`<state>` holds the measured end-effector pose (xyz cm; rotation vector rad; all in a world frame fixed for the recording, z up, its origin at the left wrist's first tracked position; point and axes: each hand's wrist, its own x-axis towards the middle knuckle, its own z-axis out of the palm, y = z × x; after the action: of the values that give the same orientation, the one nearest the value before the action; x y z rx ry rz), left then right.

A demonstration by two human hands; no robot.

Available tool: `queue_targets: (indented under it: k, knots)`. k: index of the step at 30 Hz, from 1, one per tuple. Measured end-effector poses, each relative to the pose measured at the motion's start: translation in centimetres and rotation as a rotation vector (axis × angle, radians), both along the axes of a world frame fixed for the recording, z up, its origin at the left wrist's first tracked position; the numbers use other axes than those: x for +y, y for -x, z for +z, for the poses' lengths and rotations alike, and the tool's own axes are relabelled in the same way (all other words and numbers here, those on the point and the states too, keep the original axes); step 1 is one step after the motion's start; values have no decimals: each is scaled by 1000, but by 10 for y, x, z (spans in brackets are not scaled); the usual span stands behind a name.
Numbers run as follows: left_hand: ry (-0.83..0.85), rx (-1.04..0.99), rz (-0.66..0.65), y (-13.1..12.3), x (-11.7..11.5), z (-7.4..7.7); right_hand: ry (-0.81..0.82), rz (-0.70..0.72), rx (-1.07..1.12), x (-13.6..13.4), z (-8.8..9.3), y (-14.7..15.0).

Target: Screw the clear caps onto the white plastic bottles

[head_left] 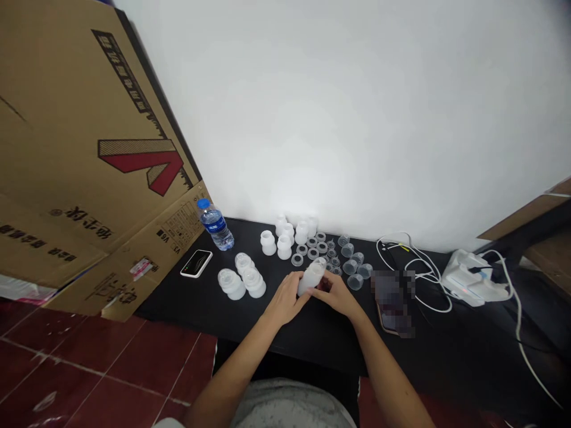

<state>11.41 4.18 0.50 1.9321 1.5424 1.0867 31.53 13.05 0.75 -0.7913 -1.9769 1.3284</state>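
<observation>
Forearms [250, 354] extend, left hand [285, 297] and right hand [338, 292] clasping bottle [311, 275], top slanting away rightward.

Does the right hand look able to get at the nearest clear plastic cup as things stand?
Probably yes: only bare black table lies between the right hand and that clear plastic cup, though the hand appears busy at the white bottle.

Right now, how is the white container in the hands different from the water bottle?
The white container is cloudy white; the water bottle is see-through, with a blue label and blue cap. The white container is between the left hand and right hand, while the water bottle stands on the black table. Both look rounded.
</observation>
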Motion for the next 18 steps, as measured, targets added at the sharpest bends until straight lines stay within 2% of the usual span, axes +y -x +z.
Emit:
queue_targets:
  k: [5, 11, 15, 18]
  knots:
    - [-74, 37, 15, 1, 5, -2, -67, -65, -51, 1, -2, 1]
    - [-24, 27, 206, -1, 7, -18, -126, -113, -101, 1, -6, 11]
    - [-33, 74, 84, 0, 3, -19, -105, -127, -117, -2, -9, 11]
    - [-80, 114, -50, -3, -6, -19, -96, -212, -144, -6, -13, 8]
